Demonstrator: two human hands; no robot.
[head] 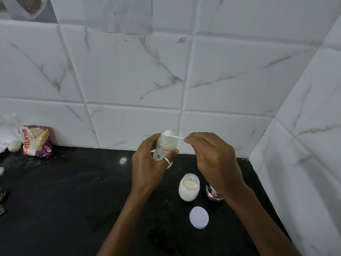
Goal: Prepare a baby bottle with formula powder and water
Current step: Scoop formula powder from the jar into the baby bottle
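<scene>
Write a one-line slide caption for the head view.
Left hand grips the baby bottle; right hand pinches a scoop at its mouth, open jar nearby.

This is a home kitchen. A black stone countertop runs into a corner of white, marble-veined wall tiles. A printed food packet leans against the wall at the left, and an open jar of white powder, its lid and a small steel pot stand on the counter.

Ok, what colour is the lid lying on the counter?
White: the round lid lies flat on the black counter, clearest in the head view.
</scene>
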